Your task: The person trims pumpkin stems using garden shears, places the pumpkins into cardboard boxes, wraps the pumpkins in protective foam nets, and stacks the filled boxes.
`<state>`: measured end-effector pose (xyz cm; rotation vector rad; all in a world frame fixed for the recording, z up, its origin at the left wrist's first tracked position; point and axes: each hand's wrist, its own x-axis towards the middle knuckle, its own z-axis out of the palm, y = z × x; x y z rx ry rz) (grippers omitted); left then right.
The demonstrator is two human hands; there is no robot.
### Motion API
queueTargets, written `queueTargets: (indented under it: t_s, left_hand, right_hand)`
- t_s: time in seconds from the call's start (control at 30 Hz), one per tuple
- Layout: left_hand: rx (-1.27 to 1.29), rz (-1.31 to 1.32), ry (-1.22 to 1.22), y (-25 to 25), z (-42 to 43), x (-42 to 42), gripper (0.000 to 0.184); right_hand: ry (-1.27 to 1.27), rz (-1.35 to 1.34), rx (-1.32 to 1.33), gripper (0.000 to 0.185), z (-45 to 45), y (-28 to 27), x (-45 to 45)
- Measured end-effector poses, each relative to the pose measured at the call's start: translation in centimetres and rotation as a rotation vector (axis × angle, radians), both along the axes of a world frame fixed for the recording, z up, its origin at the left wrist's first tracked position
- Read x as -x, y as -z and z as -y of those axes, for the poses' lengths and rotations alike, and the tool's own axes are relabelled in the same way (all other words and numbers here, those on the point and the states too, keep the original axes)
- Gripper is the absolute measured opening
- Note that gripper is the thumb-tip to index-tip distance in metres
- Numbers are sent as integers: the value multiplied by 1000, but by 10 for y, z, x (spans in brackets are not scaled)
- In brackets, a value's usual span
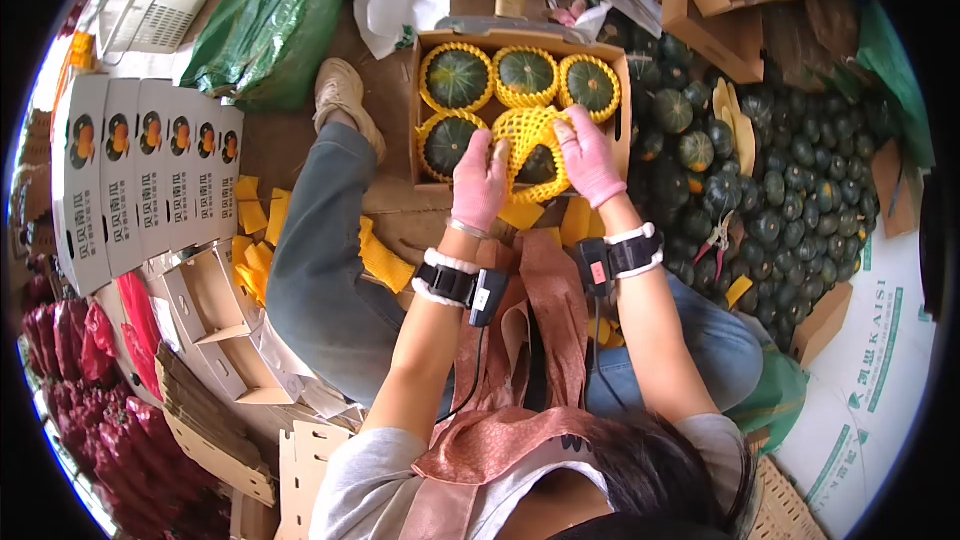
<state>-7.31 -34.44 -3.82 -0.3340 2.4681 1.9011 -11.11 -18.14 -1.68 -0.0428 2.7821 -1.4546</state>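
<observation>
Both hands wear pink gloves and meet over the front of an open cardboard box (622,145). My left hand (480,183) pinches the left edge of a yellow foam net (522,130). On its other side, my right hand (590,158) grips the same net with thumb and fingers. Inside the net a dark green pumpkin (538,166) shows partly through an opening. Behind it, the box holds several green pumpkins in yellow nets, such as one at the back left (457,78). Another netted pumpkin (450,145) sits beside my left hand.
A large heap of bare pumpkins (790,180) lies at the right. Printed white boxes (150,170) stand at the left, near a green bag (265,40). Loose yellow nets (384,258) lie by my leg. Open cartons (715,35) are at the back right.
</observation>
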Motion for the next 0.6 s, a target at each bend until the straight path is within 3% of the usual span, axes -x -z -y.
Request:
queueTargets:
  t_s: [0.1,0.13,0.17,0.27,0.5,0.57,0.6]
  left_hand:
    - [158,-146,137,36,-6,15,14]
    - [33,-239,105,32,-11,21,14]
    - [-62,-97,134,27,-12,22,14]
    - [-61,-119,105,32,-11,32,12]
    - [-380,127,-26,54,-6,48,16]
    - [-427,192,-23,59,-7,53,17]
    - [-213,97,-32,54,-10,55,16]
  right_hand:
    - [-6,-3,-39,14,-23,21,-7]
    - [6,-69,55,14,-28,29,-7]
    - [6,-255,67,17,-29,45,-5]
    - [137,-283,147,16,-22,52,-5]
    - [272,96,236,23,-27,67,17]
    - [265,189,156,31,-35,79,18]
    - [272,203,95,32,-33,72,17]
